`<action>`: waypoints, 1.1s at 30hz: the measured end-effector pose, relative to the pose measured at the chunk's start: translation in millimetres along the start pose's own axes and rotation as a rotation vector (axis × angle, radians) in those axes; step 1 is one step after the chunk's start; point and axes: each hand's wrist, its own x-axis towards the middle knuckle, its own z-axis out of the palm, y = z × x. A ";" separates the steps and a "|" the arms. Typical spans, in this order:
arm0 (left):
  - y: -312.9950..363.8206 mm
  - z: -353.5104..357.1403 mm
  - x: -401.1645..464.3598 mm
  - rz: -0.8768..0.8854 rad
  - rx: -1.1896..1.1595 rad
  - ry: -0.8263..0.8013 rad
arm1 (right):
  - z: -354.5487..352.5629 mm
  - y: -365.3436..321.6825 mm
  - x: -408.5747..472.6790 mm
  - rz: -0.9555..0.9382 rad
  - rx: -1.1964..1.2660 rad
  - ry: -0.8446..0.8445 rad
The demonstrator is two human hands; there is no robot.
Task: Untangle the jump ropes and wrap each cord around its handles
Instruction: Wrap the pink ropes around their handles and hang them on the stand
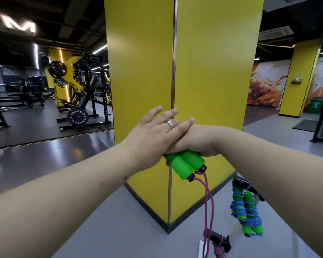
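The scene is evenly lit indoors. The yellow pillar (pixel 194 62) at the centre is bright, while the ceiling (pixel 45 8) at upper left is dark. Strip lights (pixel 35 54) there flare white and smear. The grey floor (pixel 54 155) at left carries soft glare patches. Wide-angle distortion bends lines near the edges, and the forearms at the lower corners look stretched. The whole picture is slightly soft.

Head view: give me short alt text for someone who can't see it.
The right hand grips two green handles side by side, pink cord hanging loose, while the left hand lies flat over it. A blue-corded rope, already wrapped, lies on the grey floor beside a yellow pillar.
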 end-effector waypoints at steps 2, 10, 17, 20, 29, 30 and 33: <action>-3.6 6.0 2.3 0.027 0.012 -0.009 | 0.3 0.0 -1.2 0.033 -0.037 0.005; -20.0 2.7 -8.6 -0.400 0.091 -0.148 | -16.0 11.6 -6.1 0.048 -0.060 0.183; -19.8 19.6 -13.4 -0.301 -0.088 -0.130 | -9.1 12.0 2.9 -0.075 -0.246 0.241; -13.7 16.2 -15.7 -0.382 -0.246 -0.174 | -9.2 13.3 1.3 -0.074 -0.231 0.205; -21.0 11.4 -13.6 -0.660 -0.204 -0.687 | 20.3 -4.1 -3.3 -0.062 -1.262 0.314; -13.5 12.1 -13.9 -0.569 -0.198 -0.747 | 20.1 -14.9 -2.9 -0.100 -1.283 0.285; -7.5 8.1 -13.5 -0.326 -0.456 -0.844 | -10.5 -25.3 0.3 -0.130 -0.914 0.271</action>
